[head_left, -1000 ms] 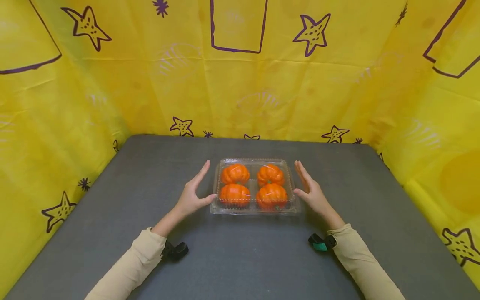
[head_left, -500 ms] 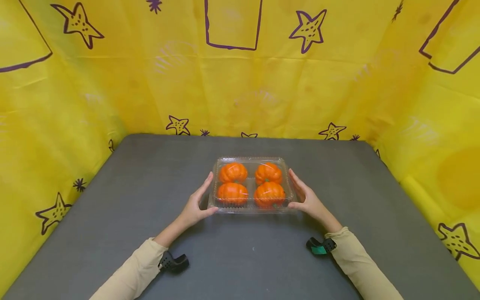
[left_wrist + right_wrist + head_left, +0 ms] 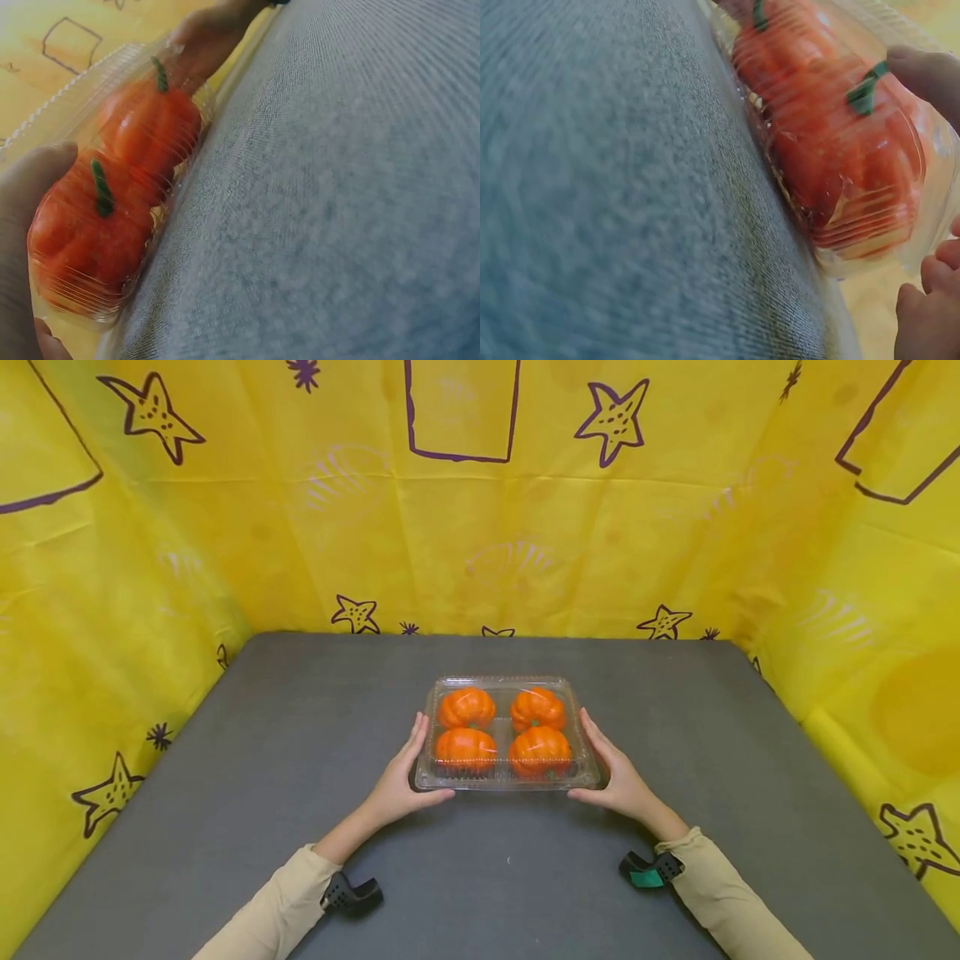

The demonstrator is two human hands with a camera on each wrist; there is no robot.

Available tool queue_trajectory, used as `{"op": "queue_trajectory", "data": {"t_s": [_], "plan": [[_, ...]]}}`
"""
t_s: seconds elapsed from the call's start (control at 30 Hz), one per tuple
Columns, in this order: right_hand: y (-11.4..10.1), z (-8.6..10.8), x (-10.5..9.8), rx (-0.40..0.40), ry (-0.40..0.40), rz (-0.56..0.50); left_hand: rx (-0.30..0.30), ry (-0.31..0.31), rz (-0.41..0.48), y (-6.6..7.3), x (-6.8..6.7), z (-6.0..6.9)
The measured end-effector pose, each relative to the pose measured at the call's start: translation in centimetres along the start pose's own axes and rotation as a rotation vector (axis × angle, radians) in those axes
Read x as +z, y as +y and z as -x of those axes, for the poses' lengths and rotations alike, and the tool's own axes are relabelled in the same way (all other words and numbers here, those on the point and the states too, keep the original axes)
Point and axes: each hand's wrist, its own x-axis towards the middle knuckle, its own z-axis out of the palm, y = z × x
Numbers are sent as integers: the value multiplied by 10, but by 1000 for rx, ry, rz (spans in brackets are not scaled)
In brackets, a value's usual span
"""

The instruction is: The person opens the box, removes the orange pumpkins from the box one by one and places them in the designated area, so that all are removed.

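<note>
Clear box [image 3: 503,745] of four orange pumpkins [image 3: 465,749], middle of grey table [image 3: 225,793]: my left hand [image 3: 397,787] and right hand [image 3: 624,782] grip its sides, thumbs spread to front corners. Gripping step, I judge; next move calls for even two-sided pressure.

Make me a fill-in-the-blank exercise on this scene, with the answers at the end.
1. The clear plastic box holds ____ orange pumpkins.
2. In the wrist views, the pumpkin stems are ____ in colour.
3. The left hand touches one end of the box, and the ____ hand touches the other.
4. The cloth behind the gray table is mostly ____.

Missing words: four; green; right; yellow.
</note>
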Motion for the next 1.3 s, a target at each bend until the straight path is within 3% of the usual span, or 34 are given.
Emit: {"op": "queue_trajectory", "data": {"t_s": [0.23,0.53,0.93,1.17,1.3], "plan": [[-2,1,3,-10,19,-52,-44,17,37,0,1,2],[8,1,6,-28,17,-147,-37,45,228,-6,0,3],[30,12,4,-6,25,-319,53,-7,264,-8,1,4],[31,11,3,1,10,-330,154,-37,215,-37,1,6],[33,11,2,-1,15,-327,227,-38,146,-40,-1,9]]}}
